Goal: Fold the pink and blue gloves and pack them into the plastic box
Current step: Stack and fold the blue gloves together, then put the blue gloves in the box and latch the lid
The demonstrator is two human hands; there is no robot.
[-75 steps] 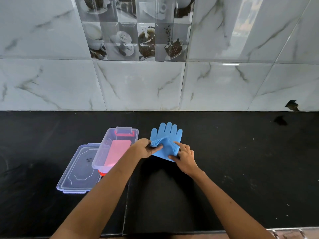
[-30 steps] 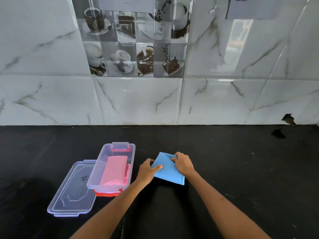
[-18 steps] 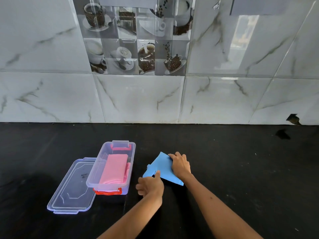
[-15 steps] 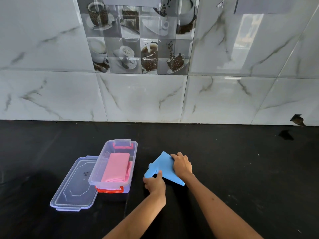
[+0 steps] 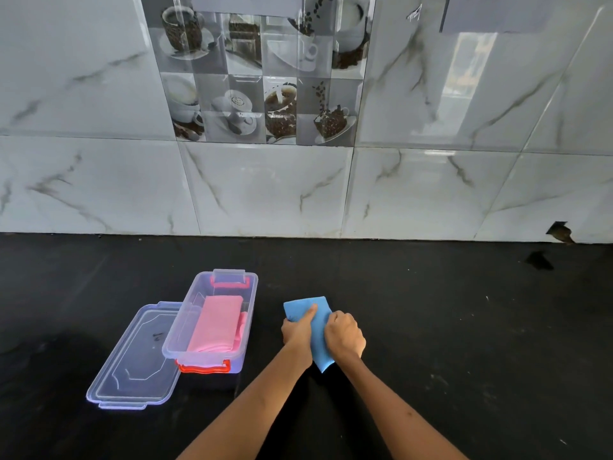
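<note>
The blue glove (image 5: 317, 322) is folded into a narrow strip on the black counter, just right of the plastic box. My left hand (image 5: 297, 330) grips its left edge with the thumb lying on top. My right hand (image 5: 345, 335) is closed over its right side. The clear plastic box (image 5: 252, 295) with red latches stands open, and the folded pink glove (image 5: 217, 323) lies inside it.
The box's clear lid (image 5: 132, 360) lies flat against the box's left side. The black counter (image 5: 464, 327) runs back to a marble-tiled wall (image 5: 431, 194) with a panel of coffee pictures. A small dark chip marks the wall at the far right.
Both hands have folded the blue glove over once more, from a wide tilted square into a narrower strip. My left hand moved up from the near corner onto the glove's left edge.
</note>
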